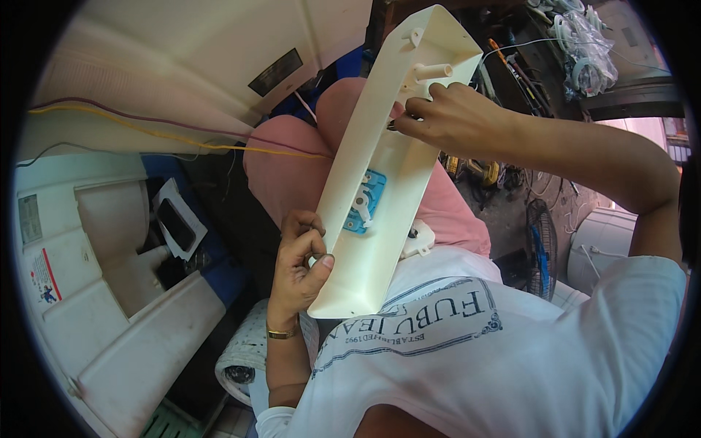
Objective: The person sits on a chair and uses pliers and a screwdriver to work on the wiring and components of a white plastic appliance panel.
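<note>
one cream trough (365,277), left hand (298,271) gripping it, right hand (456,120) hiding part, its hold unclear

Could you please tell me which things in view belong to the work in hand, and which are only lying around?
Seemingly in the work:
Long cream plastic case, held by the left hand; the right hand reaches into it
Blue part inside the case
Small white piece at the lap, perhaps

Seemingly lying around:
Dark phone
Fan
Clear plastic bag
</note>
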